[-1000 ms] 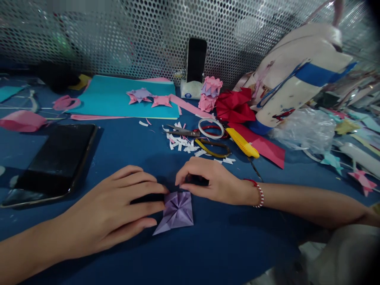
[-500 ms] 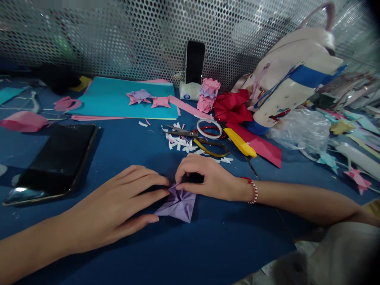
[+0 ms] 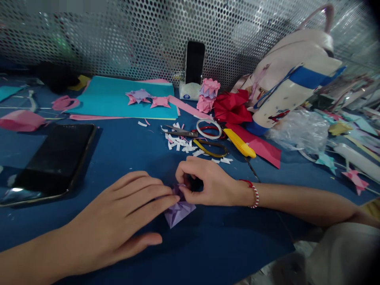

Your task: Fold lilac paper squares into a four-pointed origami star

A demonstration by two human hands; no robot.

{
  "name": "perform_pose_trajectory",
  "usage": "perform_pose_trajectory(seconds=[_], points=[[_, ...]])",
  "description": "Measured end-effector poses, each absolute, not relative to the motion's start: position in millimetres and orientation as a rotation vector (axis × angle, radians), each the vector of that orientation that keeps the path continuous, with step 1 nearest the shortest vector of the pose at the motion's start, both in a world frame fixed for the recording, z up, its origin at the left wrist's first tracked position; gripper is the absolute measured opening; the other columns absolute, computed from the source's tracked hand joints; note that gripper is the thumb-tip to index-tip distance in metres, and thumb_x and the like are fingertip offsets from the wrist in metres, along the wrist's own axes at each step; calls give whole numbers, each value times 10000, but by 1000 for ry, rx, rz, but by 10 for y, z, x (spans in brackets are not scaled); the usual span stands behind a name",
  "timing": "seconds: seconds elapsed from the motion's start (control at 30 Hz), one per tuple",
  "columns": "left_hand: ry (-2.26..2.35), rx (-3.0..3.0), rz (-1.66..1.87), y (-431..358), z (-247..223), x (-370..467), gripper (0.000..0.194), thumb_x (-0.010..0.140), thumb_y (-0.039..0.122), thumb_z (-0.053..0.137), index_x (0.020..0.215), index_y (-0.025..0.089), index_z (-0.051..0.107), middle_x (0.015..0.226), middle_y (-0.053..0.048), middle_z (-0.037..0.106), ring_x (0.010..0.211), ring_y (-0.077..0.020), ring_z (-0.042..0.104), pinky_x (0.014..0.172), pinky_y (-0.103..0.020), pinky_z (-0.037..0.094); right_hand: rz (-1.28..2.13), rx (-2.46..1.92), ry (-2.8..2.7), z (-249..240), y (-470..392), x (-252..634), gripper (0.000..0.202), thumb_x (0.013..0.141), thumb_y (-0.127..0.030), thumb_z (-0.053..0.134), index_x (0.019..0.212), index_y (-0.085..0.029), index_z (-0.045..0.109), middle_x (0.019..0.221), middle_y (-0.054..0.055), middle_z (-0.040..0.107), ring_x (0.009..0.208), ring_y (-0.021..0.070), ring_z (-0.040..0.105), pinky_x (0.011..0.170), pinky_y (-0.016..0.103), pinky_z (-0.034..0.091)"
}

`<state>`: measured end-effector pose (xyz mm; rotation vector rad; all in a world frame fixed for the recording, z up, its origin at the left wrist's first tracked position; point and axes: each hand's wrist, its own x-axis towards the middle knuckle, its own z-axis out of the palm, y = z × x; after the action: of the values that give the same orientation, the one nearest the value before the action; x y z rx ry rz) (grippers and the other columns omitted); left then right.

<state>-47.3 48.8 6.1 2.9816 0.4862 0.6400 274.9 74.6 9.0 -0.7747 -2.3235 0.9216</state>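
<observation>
A folded piece of purple origami paper (image 3: 178,213) lies on the blue table between my hands, its creased near corner pointing toward me. My left hand (image 3: 133,213) lies flat with fingers stretched out, and its fingertips rest on the paper's left side; the thumb is apart from it. My right hand (image 3: 202,182), with a red-and-silver bead bracelet at the wrist, pinches the paper's far edge between thumb and forefinger. Fingers of both hands hide the far part of the paper.
Beyond my hands lie scissors (image 3: 181,133), white paper scraps (image 3: 187,145), a tape ring (image 3: 209,129) and a yellow cutter (image 3: 240,143). A phone (image 3: 56,158) is at left, blue paper sheets (image 3: 103,97) behind it. A bottle (image 3: 293,95) leans against a pale bag (image 3: 276,55).
The purple paper has turned, so its near corner now points closer to my left hand. My left fingers have slid right onto it and the left thumb has moved down.
</observation>
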Motion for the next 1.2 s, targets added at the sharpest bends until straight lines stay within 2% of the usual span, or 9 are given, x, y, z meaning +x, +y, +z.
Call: perform_pose_trajectory(seconds=[0.13,0.27,0.43,0.67,0.8,0.9,1.03,1.1,1.2], points=[[440,3003,555,415,53,-430,490,1376,569,553,1719,259,716,1510,-50,919,1378,-279,836,1357,-428,585,959,-717,-2326,80,757,2756,178,1038,-123,751,1077,-266,653,970,-43,744,904,172,644,825,280,501],[471,2956,578,422,59,-376,477,1331,597,683,1655,257,768,1464,-46,932,1304,-268,845,1276,-407,611,848,-570,-2380,66,822,2774,219,1087,-45,717,1177,-243,733,1101,8,762,1036,203,681,956,334,574],[448,2969,653,450,44,-307,486,1382,603,543,1588,235,785,1400,-41,928,1251,-252,831,1307,-389,549,613,-429,-2594,149,954,2837,322,1213,-32,668,1143,-267,877,1333,80,757,1186,227,681,1096,387,588],[465,2963,690,447,86,-280,488,1416,590,421,1542,263,761,1362,12,930,1225,-234,831,1217,-409,537,168,-110,-2896,282,1149,2971,140,1250,-216,750,1338,-262,847,1596,133,774,1485,275,687,1346,455,583],[447,2909,628,448,50,-316,432,1337,611,673,1571,260,768,1377,-7,927,1243,-242,836,1278,-395,556,93,-108,-2902,330,1218,3014,178,1236,-235,746,1391,-267,827,1646,138,788,1548,281,700,1374,474,606],[540,2837,579,392,-43,-317,573,1219,654,844,1681,323,769,1466,-44,905,1361,-289,831,1397,-451,558,46,-84,-2893,356,1243,3032,183,1231,-197,764,1382,-270,837,1657,132,796,1571,264,706,1389,456,608],[660,2795,582,277,-170,-258,663,1171,707,859,1728,360,771,1597,-107,848,1550,-374,764,1480,-570,541,-112,-79,-2833,341,1270,3059,153,1332,-267,706,1369,-298,851,1619,78,836,1543,227,731,1326,400,621],[662,2795,586,244,-205,-236,665,1171,711,858,1728,357,773,1617,-111,839,1581,-380,748,1490,-578,536,-165,-72,-2808,327,1284,3069,207,1370,-300,651,1381,-312,857,1609,58,843,1522,211,740,1283,382,627],[667,2787,584,259,-203,-251,673,1180,700,857,1750,356,760,1618,-108,844,1571,-376,756,1482,-571,537,-175,-33,-2791,331,1291,3068,289,1380,-242,594,1405,-327,869,1603,39,841,1520,190,734,1298,366,619]])
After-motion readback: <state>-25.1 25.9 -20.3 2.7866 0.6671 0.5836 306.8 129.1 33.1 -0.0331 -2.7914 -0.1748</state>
